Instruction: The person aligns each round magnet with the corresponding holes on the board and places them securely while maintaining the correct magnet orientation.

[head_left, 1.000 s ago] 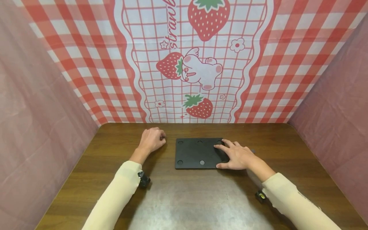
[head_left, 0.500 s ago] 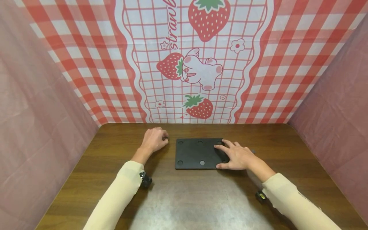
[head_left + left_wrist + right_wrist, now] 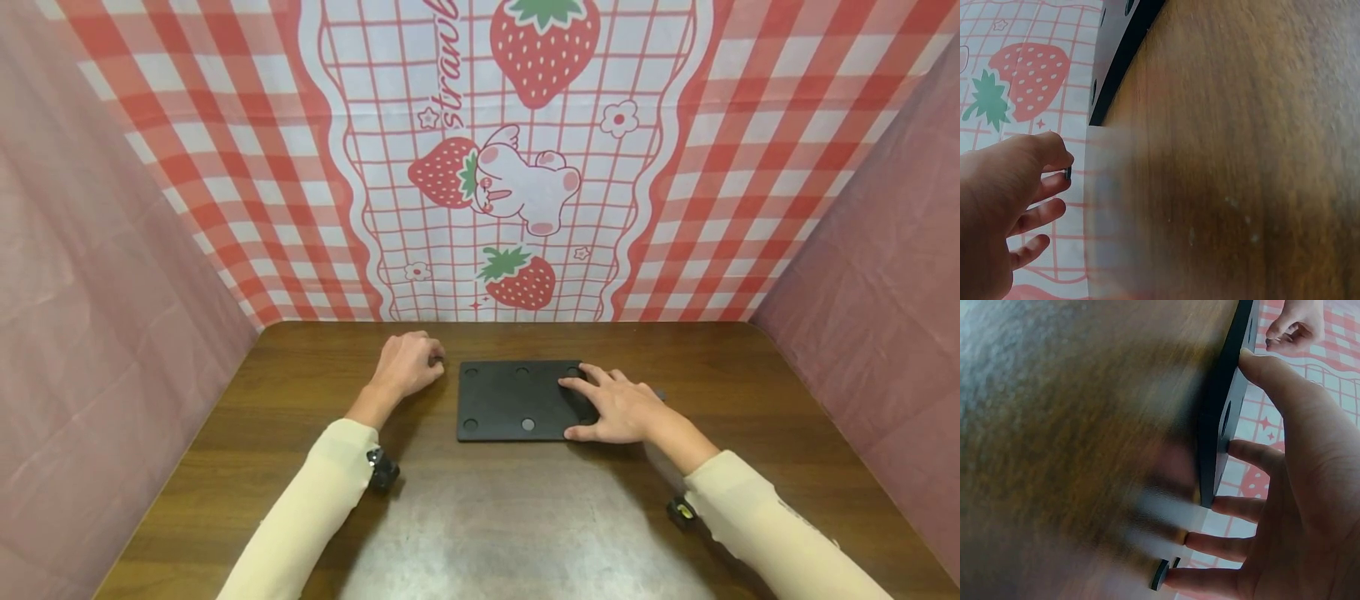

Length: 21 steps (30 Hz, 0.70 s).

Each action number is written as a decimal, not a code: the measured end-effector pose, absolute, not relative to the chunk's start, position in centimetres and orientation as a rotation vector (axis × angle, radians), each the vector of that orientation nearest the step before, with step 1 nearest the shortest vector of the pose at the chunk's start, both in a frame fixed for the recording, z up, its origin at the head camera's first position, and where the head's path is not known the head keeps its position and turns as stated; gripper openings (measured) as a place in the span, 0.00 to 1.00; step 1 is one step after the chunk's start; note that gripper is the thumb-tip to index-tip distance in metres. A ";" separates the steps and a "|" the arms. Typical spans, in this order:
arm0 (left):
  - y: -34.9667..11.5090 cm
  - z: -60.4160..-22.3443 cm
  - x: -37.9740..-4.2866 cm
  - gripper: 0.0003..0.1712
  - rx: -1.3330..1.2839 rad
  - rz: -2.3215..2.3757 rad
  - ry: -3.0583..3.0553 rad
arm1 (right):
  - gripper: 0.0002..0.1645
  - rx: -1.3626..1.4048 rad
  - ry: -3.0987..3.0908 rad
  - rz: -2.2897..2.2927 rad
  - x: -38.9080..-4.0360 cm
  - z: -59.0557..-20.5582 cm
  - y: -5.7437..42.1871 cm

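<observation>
A black rectangular board (image 3: 498, 398) lies on the table, with several round recesses along its two long edges. The front middle one shows a lighter grey round (image 3: 528, 425). My left hand (image 3: 406, 365) is raised just left of the board, pinching a small dark disc (image 3: 1068, 172) between thumb and index finger. At the board's right end rests my right hand (image 3: 618, 408), fingers spread, with thumb and some fingertips touching its edge and top. Beside the right little finger, a small dark disc (image 3: 1160, 575) is on the table, and another dark piece (image 3: 1177, 562) shows just behind it.
The brown wooden table (image 3: 480, 517) extends around the board. A checked strawberry-print cloth (image 3: 525, 192) hangs along its back edge. Pinkish cloths (image 3: 97, 275) stand on the left and right sides. Each wrist wears a small black camera (image 3: 383, 471).
My left hand has shifted a little to the right, closer to the board, with the small disc in its fingers. The right hand and the board have stayed where they were.
</observation>
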<state>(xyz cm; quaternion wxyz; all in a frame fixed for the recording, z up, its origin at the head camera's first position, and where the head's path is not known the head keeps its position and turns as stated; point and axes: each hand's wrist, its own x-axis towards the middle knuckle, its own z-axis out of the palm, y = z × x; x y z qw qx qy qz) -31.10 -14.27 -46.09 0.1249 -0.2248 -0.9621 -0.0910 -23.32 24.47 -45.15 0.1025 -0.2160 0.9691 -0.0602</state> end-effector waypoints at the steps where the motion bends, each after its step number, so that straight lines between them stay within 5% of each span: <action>1: -14.4 -46.7 -31.5 0.10 -0.658 -0.265 -2.792 | 0.58 -0.638 2.861 -0.177 -23.3 -45.1 24.5; 10: -15.7 -54.7 -38.2 0.11 -0.713 -0.213 -2.710 | 0.58 -0.637 2.864 -0.173 -23.4 -45.2 24.4; 21: -14.2 -51.6 -35.6 0.14 -0.740 -0.247 -2.722 | 0.57 -0.643 2.874 -0.167 -23.3 -45.2 24.5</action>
